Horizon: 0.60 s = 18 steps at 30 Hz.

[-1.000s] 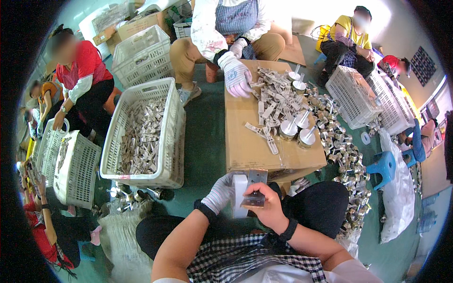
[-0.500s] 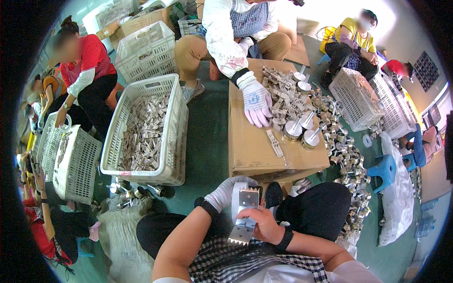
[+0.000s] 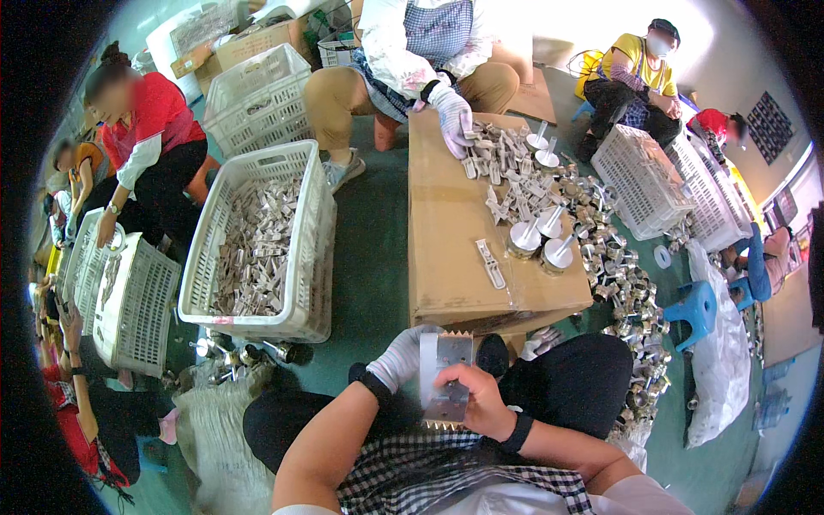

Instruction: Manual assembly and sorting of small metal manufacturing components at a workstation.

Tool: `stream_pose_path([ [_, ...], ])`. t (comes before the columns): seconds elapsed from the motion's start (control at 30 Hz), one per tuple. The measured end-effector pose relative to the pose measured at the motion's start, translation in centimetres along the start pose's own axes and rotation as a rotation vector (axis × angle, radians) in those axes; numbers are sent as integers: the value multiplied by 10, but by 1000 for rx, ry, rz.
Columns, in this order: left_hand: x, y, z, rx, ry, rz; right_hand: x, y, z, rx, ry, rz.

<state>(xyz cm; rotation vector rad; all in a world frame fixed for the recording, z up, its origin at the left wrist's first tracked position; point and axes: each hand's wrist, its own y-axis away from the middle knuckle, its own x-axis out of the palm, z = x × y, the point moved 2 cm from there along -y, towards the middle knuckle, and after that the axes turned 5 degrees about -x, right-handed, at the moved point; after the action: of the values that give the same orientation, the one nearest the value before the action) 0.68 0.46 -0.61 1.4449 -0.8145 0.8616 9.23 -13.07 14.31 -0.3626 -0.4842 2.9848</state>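
Observation:
Between my hands above my lap is a shiny silver metal piece with saw-like teeth [image 3: 452, 350] along its top and bottom edges and a pale band down its left side. My left hand [image 3: 398, 359], in a light knitted glove, is closed on its left side; most of its fingers are hidden. My bare right hand [image 3: 486, 407] grips the right side, thumb laid across the shiny face. Just beyond stands a cardboard box [image 3: 446, 249] bearing a pile of grey metal clips [image 3: 515, 184], one lone clip [image 3: 491, 263] and several round metal parts with stems [image 3: 558, 255].
Across the box, a co-worker's gloved hand [image 3: 453, 120] touches the pile's left side. A white crate [image 3: 324, 257] full of clips stands at left. Metal parts [image 3: 631, 343] cover the floor at right, near a blue stool [image 3: 693, 311]. Other people sit around.
The toothed metal piece has turned from a slant to nearly upright in my hands. The co-worker's gloved hand has drawn back toward the box's far edge. My view has shifted slightly.

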Motion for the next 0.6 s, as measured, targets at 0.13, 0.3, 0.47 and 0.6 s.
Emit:
stream_pose_path([
  [0.13,5,-5,1,-19,-74,-89,11,16,-27,114,-218,-8],
  [0.3,-8,-5,-1,95,-243,-52,-14,1,0,88,196,139],
  [0.47,17,11,3,337,-878,-19,-78,-36,20,128,525,98],
  [0.6,20,13,0,324,-883,-32,-110,-58,-6,125,710,214],
])
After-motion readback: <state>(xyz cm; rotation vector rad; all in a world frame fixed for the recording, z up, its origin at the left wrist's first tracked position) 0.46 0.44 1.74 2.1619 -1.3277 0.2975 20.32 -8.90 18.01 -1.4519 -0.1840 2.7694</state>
